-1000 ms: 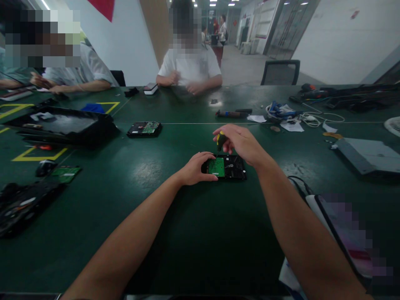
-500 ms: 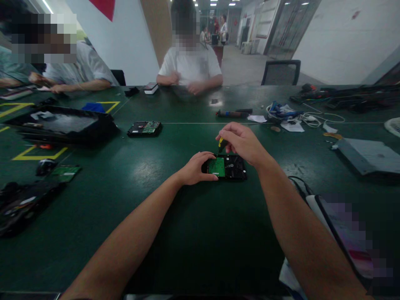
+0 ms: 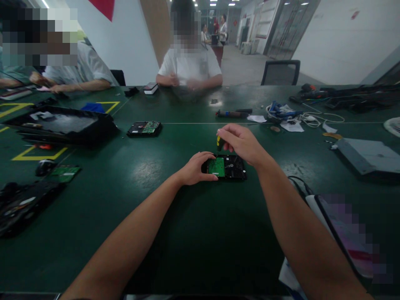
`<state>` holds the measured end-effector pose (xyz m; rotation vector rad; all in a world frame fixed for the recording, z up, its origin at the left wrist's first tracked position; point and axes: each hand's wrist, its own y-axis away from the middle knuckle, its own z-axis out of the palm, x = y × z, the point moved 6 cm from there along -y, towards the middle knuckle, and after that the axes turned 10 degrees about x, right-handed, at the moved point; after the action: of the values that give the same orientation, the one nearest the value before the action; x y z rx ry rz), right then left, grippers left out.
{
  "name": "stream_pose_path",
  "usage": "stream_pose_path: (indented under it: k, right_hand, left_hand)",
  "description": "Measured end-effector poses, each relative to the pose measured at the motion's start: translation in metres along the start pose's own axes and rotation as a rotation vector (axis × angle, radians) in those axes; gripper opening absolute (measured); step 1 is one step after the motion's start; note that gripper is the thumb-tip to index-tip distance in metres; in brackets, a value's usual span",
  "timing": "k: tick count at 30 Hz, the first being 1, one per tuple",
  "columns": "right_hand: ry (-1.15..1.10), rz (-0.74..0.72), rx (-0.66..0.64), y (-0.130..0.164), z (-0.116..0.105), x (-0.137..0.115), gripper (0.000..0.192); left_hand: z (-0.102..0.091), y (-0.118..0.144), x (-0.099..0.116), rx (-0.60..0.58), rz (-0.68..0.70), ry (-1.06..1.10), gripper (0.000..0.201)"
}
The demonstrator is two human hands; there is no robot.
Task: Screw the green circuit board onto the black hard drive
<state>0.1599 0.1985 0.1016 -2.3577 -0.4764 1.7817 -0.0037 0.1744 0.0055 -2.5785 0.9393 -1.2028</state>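
A black hard drive (image 3: 236, 168) with a green circuit board (image 3: 216, 167) on its upper face lies flat on the green table (image 3: 187, 221). My left hand (image 3: 197, 168) grips the drive's left end, thumb along the near edge and fingers over the far edge. Above the drive's far edge, my right hand (image 3: 239, 141) is closed around the yellow and black handle of a screwdriver (image 3: 220, 143). The screwdriver stands nearly upright over the circuit board; its thin tip is too small to make out.
Another hard drive (image 3: 144, 128) lies farther left, near a black plastic casing (image 3: 62, 123). Black parts (image 3: 25, 204) sit at the left edge. At right are a metal box (image 3: 367, 156), tangled cables (image 3: 286, 111) and a phone (image 3: 343, 233). A person (image 3: 189, 64) sits opposite.
The screwdriver handle has turned slightly and is more upright in my right hand, which has shifted a little. My left hand and the hard drive stay where they were.
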Motion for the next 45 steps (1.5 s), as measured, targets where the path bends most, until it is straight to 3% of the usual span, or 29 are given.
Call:
stream_pose_path:
  k: [12,18,23,33,40,45]
  right_hand:
    - [-0.121,0.102,-0.082,0.0003,0.0059,0.0016,0.033]
    - [0.004,-0.013,-0.02,0.0001,-0.0001,-0.0009,0.032]
    - [-0.016,0.042,0.028,-0.0007,-0.0031,0.0053,0.029]
    - [-0.127,0.063,-0.045,0.0007,0.0046,0.0003,0.032]
    - [0.038,0.025,0.012,0.0006,-0.002,-0.0016,0.031]
    - [-0.018,0.048,0.019,0.0,-0.0019,0.0002,0.028]
  left_hand:
    - [0.0012,-0.0007,-0.0025,-0.004,-0.002,-0.003,0.075]
    - [0.0016,-0.0003,-0.0019,0.002,0.002,-0.008,0.075]
    - [0.0003,-0.0005,-0.0005,-0.007,0.0,-0.01,0.076]
    - [0.0014,-0.0005,-0.0026,-0.002,-0.003,-0.001,0.077]
    - [0.0007,-0.0006,-0.002,-0.011,-0.009,-0.001,0.075]
    - [0.001,-0.0006,-0.0023,-0.003,0.0,0.005,0.075]
